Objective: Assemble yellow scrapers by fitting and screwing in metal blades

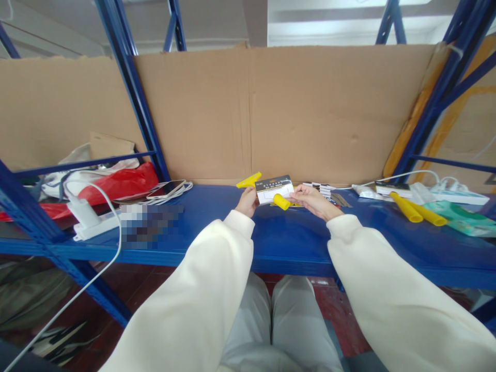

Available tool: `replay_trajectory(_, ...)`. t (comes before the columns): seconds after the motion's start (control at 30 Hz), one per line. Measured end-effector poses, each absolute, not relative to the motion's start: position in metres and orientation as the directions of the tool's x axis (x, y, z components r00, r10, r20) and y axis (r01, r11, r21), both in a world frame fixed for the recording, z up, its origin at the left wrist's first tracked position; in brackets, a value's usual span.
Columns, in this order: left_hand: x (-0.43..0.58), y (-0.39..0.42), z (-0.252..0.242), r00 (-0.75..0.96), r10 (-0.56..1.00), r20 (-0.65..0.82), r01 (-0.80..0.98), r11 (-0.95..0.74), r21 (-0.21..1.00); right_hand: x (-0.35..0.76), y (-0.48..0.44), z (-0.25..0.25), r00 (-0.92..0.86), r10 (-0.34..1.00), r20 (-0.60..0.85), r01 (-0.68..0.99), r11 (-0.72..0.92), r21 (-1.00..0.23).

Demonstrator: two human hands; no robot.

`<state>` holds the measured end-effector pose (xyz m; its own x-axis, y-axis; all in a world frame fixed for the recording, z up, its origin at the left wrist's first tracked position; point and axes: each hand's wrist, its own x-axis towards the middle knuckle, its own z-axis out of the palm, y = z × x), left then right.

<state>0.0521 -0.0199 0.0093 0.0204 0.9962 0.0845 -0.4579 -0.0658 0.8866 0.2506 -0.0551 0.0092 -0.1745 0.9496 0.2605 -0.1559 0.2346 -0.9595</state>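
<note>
A small black-and-white printed box [276, 189] is held up between my two hands, above the blue shelf. My left hand [247, 202] closes on its left end, and the fingers of my right hand [314, 201] pinch its right side. Just in front of the box's lower edge is a yellow tube-like piece [281, 202]; whether a hand holds it too I cannot tell. A yellow flat-headed tool part [250, 180] shows just above my left hand. Behind my right hand lie several black-and-white striped small boxes [321, 188], partly covered by it.
Two yellow tubular handles [411, 207] lie at the right, beside a green packet [467, 218] and a power strip [457, 196]. At left are a phone [166, 189], a red bag [118, 183] and a plugged-in power strip [98, 226] with a hanging cable. Cardboard [310, 113] walls the back.
</note>
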Motion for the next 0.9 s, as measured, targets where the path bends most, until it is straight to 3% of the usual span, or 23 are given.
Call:
replay_trajectory(0.33,0.049,-0.019,0.008,-0.001,1.0,-0.012,-0.281,0.012,0.96,0.251,-0.05,0.006,-0.088,0.958,0.274,-0.189,0.254,-0.948)
replay_trajectory(0.9,0.049,-0.03,0.016,0.143,0.989,-0.025,-0.255,0.061,0.965,0.254,-0.039,0.0,-0.024,0.949,0.313,-0.237,0.299,-0.924)
